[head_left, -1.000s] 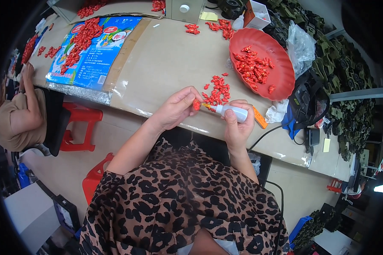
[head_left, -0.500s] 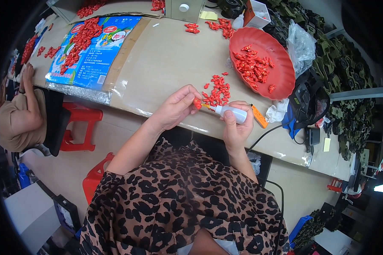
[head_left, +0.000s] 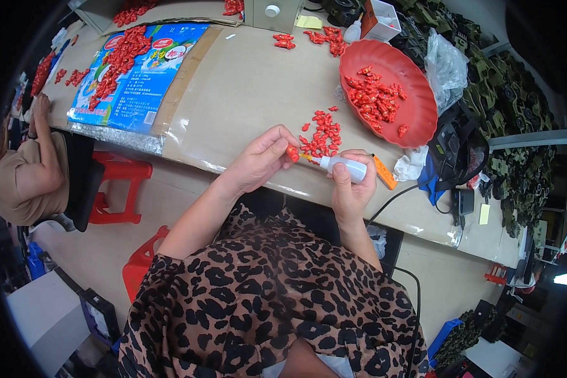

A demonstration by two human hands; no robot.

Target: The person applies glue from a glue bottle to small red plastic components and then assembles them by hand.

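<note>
Between the thumb and fingers of my left hand [head_left: 264, 157] is a small red figure-like piece [head_left: 293, 154]. My right hand [head_left: 354, 189] is wrapped round a small white squeeze bottle [head_left: 346, 169], tilted so its thin yellowish nozzle meets or nearly meets the red piece. Whether any liquid comes out is too small to tell. Just beyond both hands, a loose pile of small red parts [head_left: 324, 133] lies on the table [head_left: 233, 94]. Farther right stands a red scalloped bowl [head_left: 416, 82] holding a heap of glossy red pieces [head_left: 378, 101].
An orange box-like item [head_left: 384, 173], crumpled tissue [head_left: 411, 165] and a black cable [head_left: 397, 200] lie right of my right hand. Red pieces cover a blue printed cardboard sheet [head_left: 132, 94] at left. Another person [head_left: 34, 164] sits at the far left, near a red stool [head_left: 123, 183].
Almost nothing differs. My right hand and the bottle have shifted very slightly right; my left hand keeps the red piece in the same place.
</note>
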